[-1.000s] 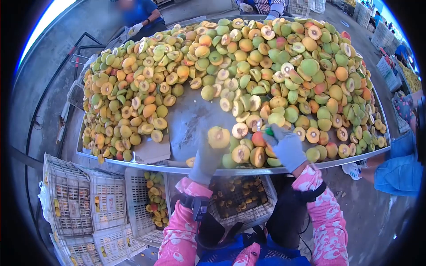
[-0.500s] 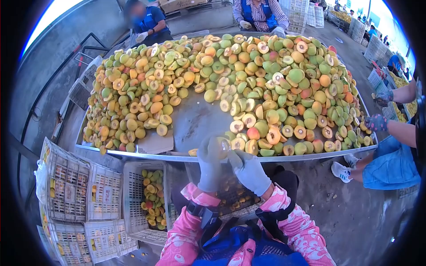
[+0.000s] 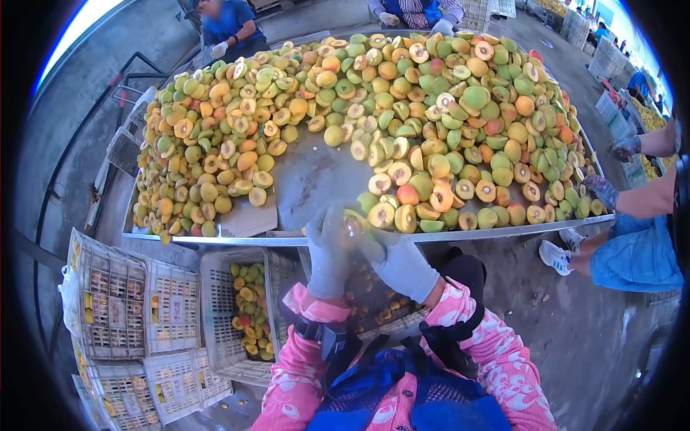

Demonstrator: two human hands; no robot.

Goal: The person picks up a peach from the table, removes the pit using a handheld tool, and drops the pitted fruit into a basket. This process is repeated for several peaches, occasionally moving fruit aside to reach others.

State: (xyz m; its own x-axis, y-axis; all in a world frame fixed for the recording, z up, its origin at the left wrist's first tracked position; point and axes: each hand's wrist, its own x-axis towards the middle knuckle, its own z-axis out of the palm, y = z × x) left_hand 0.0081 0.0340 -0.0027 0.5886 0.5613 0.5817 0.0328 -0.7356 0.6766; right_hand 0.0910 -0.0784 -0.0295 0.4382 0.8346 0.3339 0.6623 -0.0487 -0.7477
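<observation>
Above the near edge of the metal table [image 3: 302, 179], my two gloved hands meet around one yellowish peach [image 3: 351, 227], blurred by motion. My left hand [image 3: 328, 251] is closed on its left side, the fingers wrapped behind it. My right hand [image 3: 402, 264] has its fingers pressed together against the right side of the same fruit. Whether a small tool is in my right hand cannot be made out. Beyond them spreads a heap of halved and whole peaches [image 3: 460, 136], green, yellow and orange, many with stones showing on the cut faces.
A crate [image 3: 215, 316] holding cut fruit stands below the table, left of my knees. Stacked crates [image 3: 108, 309] fill the lower left. A co-worker's gloved hands [image 3: 602, 190] are at the right end; two people [image 3: 233, 32] work across the table. A cardboard piece [image 3: 248, 219] lies near the front edge.
Both hands have shifted slightly, the right one closer to the left, and more of the peach shows between them. The whole view has tilted down a little. The co-worker's hands at right moved slightly.
</observation>
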